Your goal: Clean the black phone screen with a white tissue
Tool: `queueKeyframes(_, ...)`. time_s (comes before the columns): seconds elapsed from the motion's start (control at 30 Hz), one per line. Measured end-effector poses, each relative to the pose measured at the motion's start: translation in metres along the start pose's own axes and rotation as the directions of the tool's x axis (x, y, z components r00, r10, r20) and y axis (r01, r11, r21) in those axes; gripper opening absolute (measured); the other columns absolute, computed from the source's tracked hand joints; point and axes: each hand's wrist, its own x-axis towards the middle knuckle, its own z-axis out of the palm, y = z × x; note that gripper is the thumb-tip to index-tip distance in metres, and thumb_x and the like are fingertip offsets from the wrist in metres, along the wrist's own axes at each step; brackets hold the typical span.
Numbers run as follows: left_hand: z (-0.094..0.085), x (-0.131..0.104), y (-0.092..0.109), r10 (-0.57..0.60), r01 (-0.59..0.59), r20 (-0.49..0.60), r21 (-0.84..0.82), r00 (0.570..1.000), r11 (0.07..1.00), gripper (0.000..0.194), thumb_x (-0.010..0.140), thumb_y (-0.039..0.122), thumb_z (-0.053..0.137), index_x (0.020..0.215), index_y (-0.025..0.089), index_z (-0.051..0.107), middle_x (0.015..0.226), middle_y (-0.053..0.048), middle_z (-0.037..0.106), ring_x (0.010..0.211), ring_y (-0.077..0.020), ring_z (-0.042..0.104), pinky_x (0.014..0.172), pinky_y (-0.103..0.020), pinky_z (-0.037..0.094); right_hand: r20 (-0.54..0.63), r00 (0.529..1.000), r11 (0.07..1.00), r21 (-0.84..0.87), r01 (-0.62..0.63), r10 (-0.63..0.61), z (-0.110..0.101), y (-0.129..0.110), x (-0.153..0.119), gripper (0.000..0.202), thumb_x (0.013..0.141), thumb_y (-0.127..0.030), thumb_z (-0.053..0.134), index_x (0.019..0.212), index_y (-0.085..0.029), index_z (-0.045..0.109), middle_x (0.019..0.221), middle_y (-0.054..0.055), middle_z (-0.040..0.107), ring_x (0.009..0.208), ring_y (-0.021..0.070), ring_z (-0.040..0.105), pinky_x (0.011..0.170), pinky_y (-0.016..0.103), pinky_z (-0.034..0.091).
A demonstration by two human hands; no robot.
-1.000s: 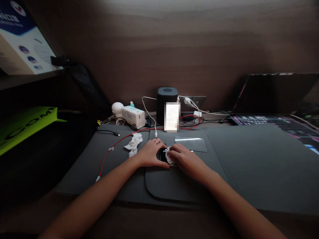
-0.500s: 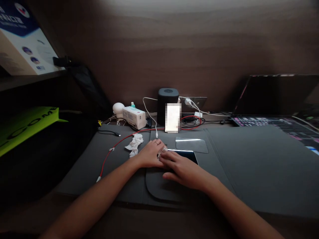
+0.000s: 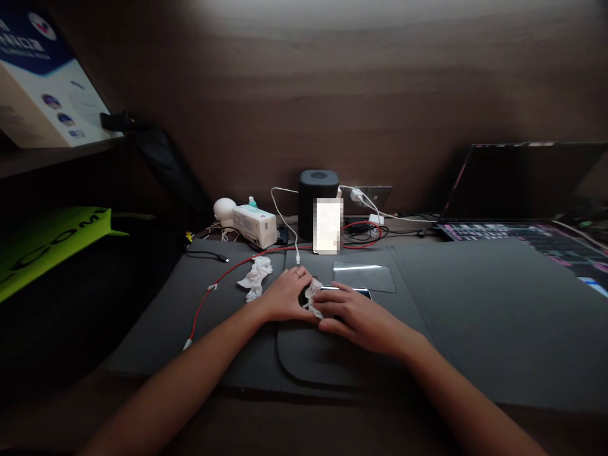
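A dark, glossy phone (image 3: pixel 365 294) lies flat on the grey mat (image 3: pixel 475 316), largely covered by my hands. My left hand (image 3: pixel 289 294) is gripping its left end, thumb along the near edge and fingers at the far side; one finger wears a ring. Under the fingers of my right hand (image 3: pixel 354 313) a crumpled white tissue (image 3: pixel 314 299) presses on the phone's surface. Just beyond the phone rests a clear sheet with rounded corners (image 3: pixel 365 277), like a screen protector. Left of my left hand is another crumpled tissue (image 3: pixel 256 278).
Behind the hands stand a dark rounded speaker (image 3: pixel 308 190), a small white box (image 3: pixel 255 226) and a white bulb-shaped object (image 3: pixel 225 209). A red cable (image 3: pixel 205 296) crosses the mat at left. An open laptop (image 3: pixel 522 183) is at right.
My right hand has shifted slightly right and nearer to me, and more of the tissue shows between the hands. My left hand stays at the phone's left end.
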Motion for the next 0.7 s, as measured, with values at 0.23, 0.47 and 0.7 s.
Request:
queueKeyframes(0.23, 0.001, 0.000, 0.000, 0.001, -0.001, 0.002, 0.000, 1.000, 1.000, 0.054, 0.067, 0.055, 0.080, 0.102, 0.021, 0.057, 0.107, -0.006, 0.057, 0.102, -0.0272, 0.055, 0.091, -0.039, 0.045, -0.033, 0.999, 1.000, -0.012, 0.028, -0.028, 0.003, -0.003, 0.003, 0.038, 0.100, -0.043, 0.052, 0.129, -0.021, 0.064, 0.143, 0.010, 0.057, 0.134, 0.0269, 0.048, 0.115, 0.046, 0.029)
queueKeyframes(0.47, 0.000, 0.000, 0.000, -0.038, 0.038, 0.008, -0.044, 0.999, 0.998, 0.070, 0.060, 0.067, 0.081, 0.108, 0.021, 0.060, 0.112, -0.007, 0.058, 0.105, -0.0283, 0.057, 0.093, -0.040, 0.045, -0.024, 1.000, 1.000, 0.025, -0.009, 0.009, -0.012, 0.015, -0.014, 0.027, 0.100, -0.022, 0.049, 0.115, -0.024, 0.072, 0.126, 0.006, 0.068, 0.115, 0.0228, 0.061, 0.107, 0.040, 0.038)
queueKeyframes(0.7, -0.001, 0.000, 0.000, -0.041, 0.042, 0.014, -0.071, 0.999, 0.997, 0.071, 0.060, 0.066, 0.082, 0.112, 0.022, 0.062, 0.115, -0.006, 0.058, 0.106, -0.0284, 0.057, 0.095, -0.041, 0.044, -0.117, 0.990, 0.996, -0.014, -0.085, 0.083, 0.000, 0.016, -0.006, 0.032, 0.089, -0.006, 0.051, 0.111, -0.019, 0.070, 0.114, 0.012, 0.066, 0.101, 0.0239, 0.062, 0.085, 0.034, 0.049)
